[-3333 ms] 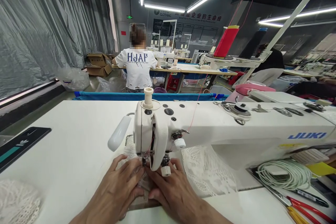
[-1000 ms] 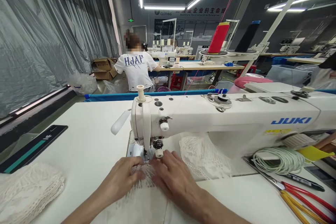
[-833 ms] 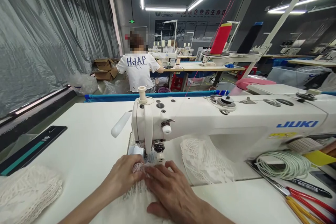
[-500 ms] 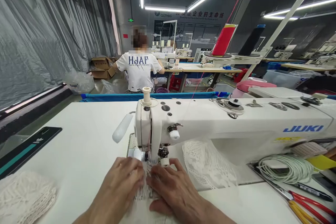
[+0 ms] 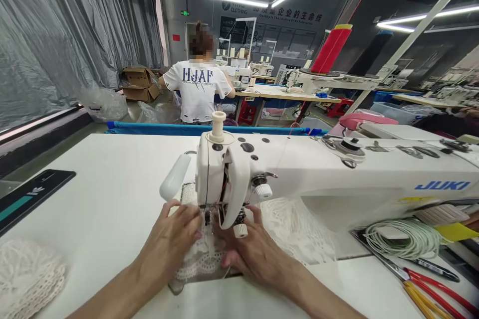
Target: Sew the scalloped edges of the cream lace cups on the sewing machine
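Note:
White lace fabric (image 5: 204, 264) with a scalloped edge lies beneath the head of the white sewing machine (image 5: 299, 174). My left hand (image 5: 177, 232) is on its left side, fingers bent down onto the lace near the presser foot (image 5: 208, 218). On the other side, my right hand (image 5: 254, 249) grips the lace, its thumb toward the front edge. Some right fingertips are hidden behind the machine head. More lace (image 5: 299, 227) spreads under the machine arm, to the right of my right hand.
A folded lace piece (image 5: 30, 279) lies at the left, below a dark phone-like object (image 5: 33, 197). At right are coiled pale cord (image 5: 402, 239), red-handled scissors (image 5: 430, 284) and a pen (image 5: 436, 269). A co-worker (image 5: 198, 84) sits ahead, back turned. A red thread cone (image 5: 331, 50) stands behind.
Both hands have moved forward and farther apart. The lace has advanced under the needle, and its scalloped edge now shows between the hands. The camera view has shifted slightly.

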`<state>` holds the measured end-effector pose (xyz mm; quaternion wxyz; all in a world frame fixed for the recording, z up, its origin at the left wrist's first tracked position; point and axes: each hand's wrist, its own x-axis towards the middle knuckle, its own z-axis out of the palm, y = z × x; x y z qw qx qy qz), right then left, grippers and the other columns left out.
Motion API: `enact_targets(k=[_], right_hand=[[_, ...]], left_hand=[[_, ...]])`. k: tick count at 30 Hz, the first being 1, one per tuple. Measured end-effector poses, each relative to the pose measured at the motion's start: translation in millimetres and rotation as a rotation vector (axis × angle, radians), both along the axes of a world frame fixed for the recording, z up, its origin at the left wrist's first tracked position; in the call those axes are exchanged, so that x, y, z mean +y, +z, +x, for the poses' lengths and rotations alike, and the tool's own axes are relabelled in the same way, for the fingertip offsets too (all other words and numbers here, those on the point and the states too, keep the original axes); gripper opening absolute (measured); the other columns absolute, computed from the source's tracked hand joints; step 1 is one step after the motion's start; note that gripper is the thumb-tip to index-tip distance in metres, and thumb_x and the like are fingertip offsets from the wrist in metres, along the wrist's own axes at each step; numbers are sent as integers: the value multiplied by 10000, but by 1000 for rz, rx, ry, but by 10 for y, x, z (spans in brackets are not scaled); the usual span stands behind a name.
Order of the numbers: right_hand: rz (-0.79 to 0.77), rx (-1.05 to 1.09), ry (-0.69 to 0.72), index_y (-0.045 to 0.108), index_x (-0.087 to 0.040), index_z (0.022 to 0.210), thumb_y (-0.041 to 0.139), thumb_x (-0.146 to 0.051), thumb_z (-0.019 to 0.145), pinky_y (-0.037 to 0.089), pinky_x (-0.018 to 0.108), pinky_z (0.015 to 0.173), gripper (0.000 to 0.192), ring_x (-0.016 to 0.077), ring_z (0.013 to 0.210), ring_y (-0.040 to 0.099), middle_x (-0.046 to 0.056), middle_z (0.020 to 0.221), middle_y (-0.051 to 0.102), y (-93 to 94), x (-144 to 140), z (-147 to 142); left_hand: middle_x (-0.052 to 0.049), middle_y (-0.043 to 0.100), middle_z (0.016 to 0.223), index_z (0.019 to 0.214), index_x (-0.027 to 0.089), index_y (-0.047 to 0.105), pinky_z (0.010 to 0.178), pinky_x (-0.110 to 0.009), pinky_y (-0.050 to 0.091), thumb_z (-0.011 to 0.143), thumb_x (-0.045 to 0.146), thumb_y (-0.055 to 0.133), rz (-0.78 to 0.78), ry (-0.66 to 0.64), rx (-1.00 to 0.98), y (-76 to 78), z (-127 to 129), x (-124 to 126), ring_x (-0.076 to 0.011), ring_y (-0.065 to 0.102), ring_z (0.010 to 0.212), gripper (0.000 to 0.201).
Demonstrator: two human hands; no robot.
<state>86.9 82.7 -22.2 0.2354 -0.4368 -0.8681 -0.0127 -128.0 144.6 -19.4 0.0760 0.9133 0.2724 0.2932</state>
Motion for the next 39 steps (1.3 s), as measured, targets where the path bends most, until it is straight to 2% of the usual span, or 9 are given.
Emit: enact_targets(k=[5,8,11,13,15,21,27,30,39], right_hand=[[58,19,165,575,-140,974,495,-654,840,243,428,952,537,189,826,563,71,990,652,106,-135,-64],[120,9,138,564,-148,897,470,-376,964,262,392,896,256,140,711,540,38,941,659,102,-163,-117],[165,51,105,532,-142,808,390,-144,978,280,359,849,221,119,672,530,13,830,657,80,-159,-154],[184,97,102,511,-136,784,381,-166,981,293,347,824,238,121,657,530,17,781,648,67,-148,-170],[190,128,98,511,-132,806,388,-241,990,306,333,796,247,121,612,513,10,717,627,55,-136,-185],[225,113,20,523,-133,826,375,-46,927,310,295,742,199,108,531,444,-34,584,539,22,-125,-214],[163,42,99,572,-172,862,423,-120,959,291,334,812,186,137,768,532,3,839,630,65,-200,-160],[137,20,114,587,-174,875,396,-135,978,292,345,825,221,147,813,530,13,865,625,84,-227,-135],[143,-42,106,582,-141,836,364,-64,955,346,330,761,260,146,802,544,41,882,637,65,-243,-143]], left_hand=[[-4,649,1021,973,225,588,955,-359,277,955,352,439,73,-67,-75,-40,-26,-383,-142,578,946,197],[-35,639,1013,971,192,601,948,-386,278,816,558,569,112,-64,-25,-11,-2,-478,-193,572,950,399],[-28,633,955,956,174,595,907,-383,306,860,265,526,105,-24,37,22,21,-475,-180,569,888,149],[-26,630,894,940,160,584,852,-361,338,810,4,395,130,11,16,15,23,-446,-158,553,796,276],[-27,624,829,957,139,564,800,-345,359,769,-86,337,176,24,-11,-16,19,-409,-150,526,710,371],[5,583,707,884,162,551,748,-341,359,861,-53,341,277,94,51,-56,47,-400,-135,509,615,301],[11,648,829,843,198,589,832,-351,304,1003,203,276,157,83,-32,9,62,-506,-108,599,720,352],[3,649,881,807,196,597,844,-359,299,1007,208,269,115,65,-83,-34,49,-511,-109,612,771,384],[-6,665,1114,1087,236,592,939,-382,350,952,115,376,176,53,60,-223,-24,-476,-160,577,1060,282]])
